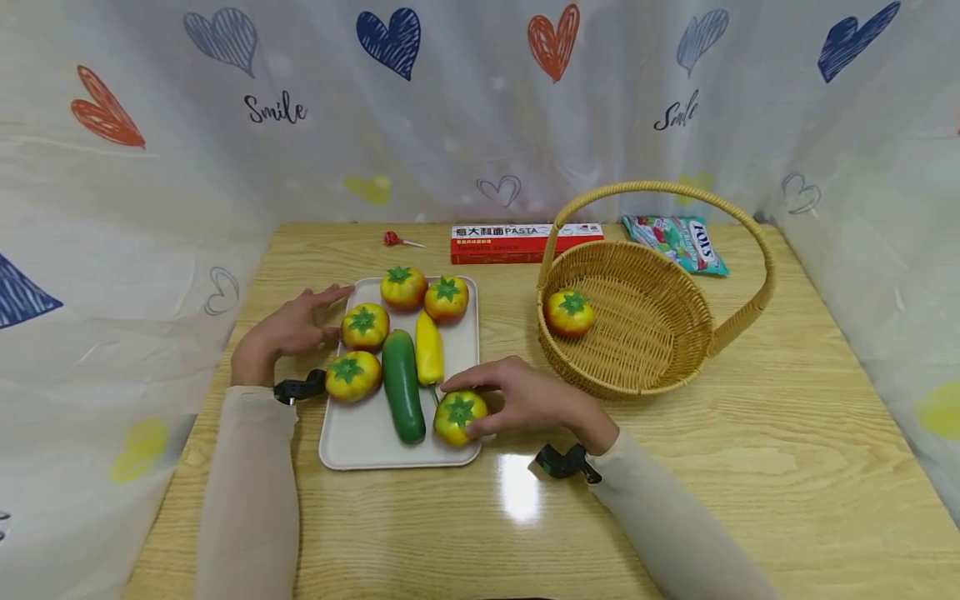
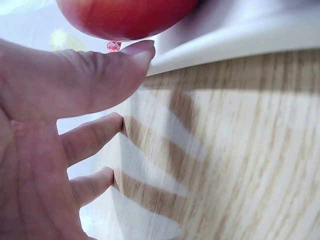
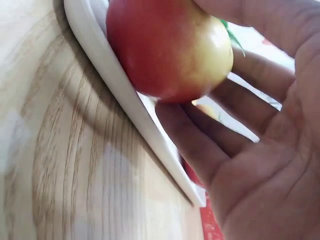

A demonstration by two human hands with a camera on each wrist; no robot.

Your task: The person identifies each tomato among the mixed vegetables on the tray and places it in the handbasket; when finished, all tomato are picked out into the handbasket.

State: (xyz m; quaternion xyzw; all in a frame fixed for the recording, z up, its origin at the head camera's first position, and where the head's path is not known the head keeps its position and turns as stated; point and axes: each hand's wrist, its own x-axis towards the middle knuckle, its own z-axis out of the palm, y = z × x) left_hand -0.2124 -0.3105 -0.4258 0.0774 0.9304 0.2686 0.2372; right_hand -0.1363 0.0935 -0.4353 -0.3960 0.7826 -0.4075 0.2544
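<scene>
A white tray [image 1: 356, 442] carries several yellow-and-red tomatoes with green leafy tops, a green cucumber [image 1: 403, 387] and a yellow pepper [image 1: 429, 348]. At the tray's near right corner my right hand [image 1: 528, 398] grips one tomato [image 1: 459, 421], thumb on the near side and fingers around the far side. The right wrist view shows that tomato's red and yellow flank [image 3: 165, 55] between thumb and fingers, close over the tray rim. My left hand [image 1: 285, 329] is at the tray's left edge, fingers extended and spread, thumb near a tomato [image 1: 365, 326], holding nothing.
Right of the tray stands a wicker basket [image 1: 626, 333] with a tall arched handle and one tomato [image 1: 570, 313] inside. Along the back lie a lollipop [image 1: 393, 239], a red pasta box [image 1: 502, 250] and a teal candy bag [image 1: 675, 242]. A printed curtain [image 1: 465, 108] hangs behind the table.
</scene>
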